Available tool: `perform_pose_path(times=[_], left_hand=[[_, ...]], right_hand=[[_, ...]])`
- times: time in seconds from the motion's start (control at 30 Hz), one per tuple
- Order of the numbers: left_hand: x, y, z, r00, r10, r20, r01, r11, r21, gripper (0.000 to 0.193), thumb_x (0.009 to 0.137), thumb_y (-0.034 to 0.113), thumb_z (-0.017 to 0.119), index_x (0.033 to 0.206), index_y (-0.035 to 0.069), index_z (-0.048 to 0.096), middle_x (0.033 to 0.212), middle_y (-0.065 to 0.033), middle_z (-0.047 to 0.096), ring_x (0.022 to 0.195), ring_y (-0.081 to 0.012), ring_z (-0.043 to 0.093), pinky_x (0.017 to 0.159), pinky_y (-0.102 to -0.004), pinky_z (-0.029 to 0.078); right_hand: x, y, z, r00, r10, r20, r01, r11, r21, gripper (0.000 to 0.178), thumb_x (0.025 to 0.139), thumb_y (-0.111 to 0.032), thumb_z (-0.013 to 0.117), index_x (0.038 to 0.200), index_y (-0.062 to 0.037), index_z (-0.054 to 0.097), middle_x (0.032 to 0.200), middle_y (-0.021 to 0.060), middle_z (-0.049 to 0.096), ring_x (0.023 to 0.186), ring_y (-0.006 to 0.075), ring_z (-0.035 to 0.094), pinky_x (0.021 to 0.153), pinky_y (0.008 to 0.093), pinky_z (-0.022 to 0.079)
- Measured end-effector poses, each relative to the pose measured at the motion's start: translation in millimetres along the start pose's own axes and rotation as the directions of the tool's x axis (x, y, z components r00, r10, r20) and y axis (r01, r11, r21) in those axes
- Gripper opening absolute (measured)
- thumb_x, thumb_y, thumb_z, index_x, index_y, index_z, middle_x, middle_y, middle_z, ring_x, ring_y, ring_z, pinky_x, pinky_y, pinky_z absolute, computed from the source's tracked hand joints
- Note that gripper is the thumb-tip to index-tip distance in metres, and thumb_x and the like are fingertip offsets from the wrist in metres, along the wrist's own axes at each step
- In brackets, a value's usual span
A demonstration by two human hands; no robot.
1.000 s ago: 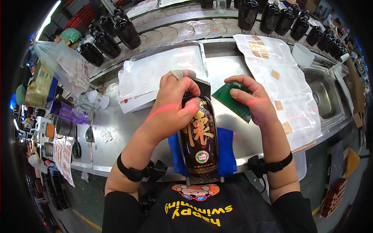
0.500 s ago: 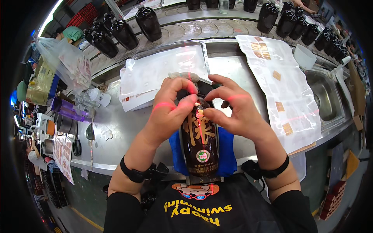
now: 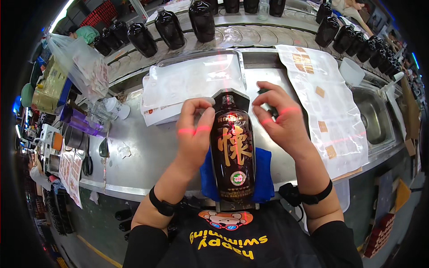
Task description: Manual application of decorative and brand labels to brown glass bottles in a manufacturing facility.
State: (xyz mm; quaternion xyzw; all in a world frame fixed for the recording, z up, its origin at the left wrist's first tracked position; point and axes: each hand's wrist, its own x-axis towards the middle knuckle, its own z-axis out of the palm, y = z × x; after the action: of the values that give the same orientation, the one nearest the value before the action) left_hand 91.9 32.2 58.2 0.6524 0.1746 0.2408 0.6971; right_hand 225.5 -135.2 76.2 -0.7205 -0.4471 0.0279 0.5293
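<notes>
A dark glossy bottle with a large gold character and a round green-and-white emblem lies with its neck pointing away from me, between the ends of a blue cloth. Behind its neck shows a dark angular holder. Left of the bottle's shoulder is my left hand, its fingers bent and thumb apart from them. Something grey shows at its fingertips. My right hand hovers to the right of the neck, fingers curled around something dark, partly hidden and unclear. Red light lines cross both hands and the bottle.
White sheets lie beyond my left hand. At right, a clear-backed sheet bears gold labels, beside a steel sink. Dark bottles line the conveyor. A plastic bag and glassware stand at left.
Both hands have drawn apart from the bottle's neck, left hand leftward and right hand rightward, uncovering its upper part. Bottles on the conveyor have shifted.
</notes>
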Motion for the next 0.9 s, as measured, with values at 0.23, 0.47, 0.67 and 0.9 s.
perform_pose_path(times=[0.23, 0.47, 0.67, 0.9], left_hand=[[1.9, 15.1, -9.8, 0.578, 0.539, 0.613, -0.813, 0.316, 0.489, 0.045, 0.097, 0.044, 0.05, 0.121, 0.01, 0.067, 0.102, -0.0038, 0.072, 0.121, -0.0308, 0.051, 0.111, -0.053, 0.024], [24.2, 7.3, -10.0, 0.662, 0.539, 0.521, -0.749, 0.457, 0.48, 0.043, 0.1, 0.037, 0.047, 0.125, 0.005, 0.062, 0.103, -0.0074, 0.071, 0.121, -0.029, 0.05, 0.112, -0.0509, 0.023], [0.8, -14.9, -11.5, 0.88, 0.42, 0.222, -0.475, 0.774, 0.418, 0.056, 0.104, 0.037, 0.038, 0.137, -0.008, 0.046, 0.126, -0.0213, 0.059, 0.118, -0.0256, 0.056, 0.104, -0.0362, 0.04], [-32.3, -22.9, -10.3, 0.837, 0.533, 0.12, -0.514, 0.693, 0.507, 0.061, 0.103, 0.038, 0.042, 0.14, -0.011, 0.038, 0.131, -0.0264, 0.055, 0.121, -0.0322, 0.056, 0.099, -0.0362, 0.044]], right_hand=[[-8.5, 1.2, -9.4, 0.989, -0.023, -0.143, 0.049, 0.982, 0.185, 0.041, 0.096, 0.002, 0.048, 0.136, 0.0016, 0.048, 0.125, 0.0161, 0.059, 0.105, 0.018, 0.062, 0.084, 0.0333, 0.059], [-7.1, -8.5, -15.4, 0.967, 0.091, -0.239, -0.028, 0.966, 0.256, 0.032, 0.089, -0.006, 0.06, 0.12, 0.0011, 0.059, 0.096, 0.01, 0.068, 0.078, 0.0148, 0.066, 0.07, 0.0276, 0.054], [21.0, -5.2, -7.0, 0.993, 0.089, 0.084, -0.089, 0.996, 0.002, 0.03, 0.088, -0.014, 0.067, 0.115, -0.0028, 0.061, 0.099, 0.0043, 0.064, 0.093, 0.0109, 0.059, 0.082, 0.0266, 0.049], [46.8, -1.4, -4.0, 0.992, 0.001, 0.129, 0.018, 0.989, -0.145, 0.029, 0.087, -0.014, 0.067, 0.112, -0.0021, 0.061, 0.09, 0.0123, 0.069, 0.08, 0.0174, 0.065, 0.076, 0.03, 0.052]])
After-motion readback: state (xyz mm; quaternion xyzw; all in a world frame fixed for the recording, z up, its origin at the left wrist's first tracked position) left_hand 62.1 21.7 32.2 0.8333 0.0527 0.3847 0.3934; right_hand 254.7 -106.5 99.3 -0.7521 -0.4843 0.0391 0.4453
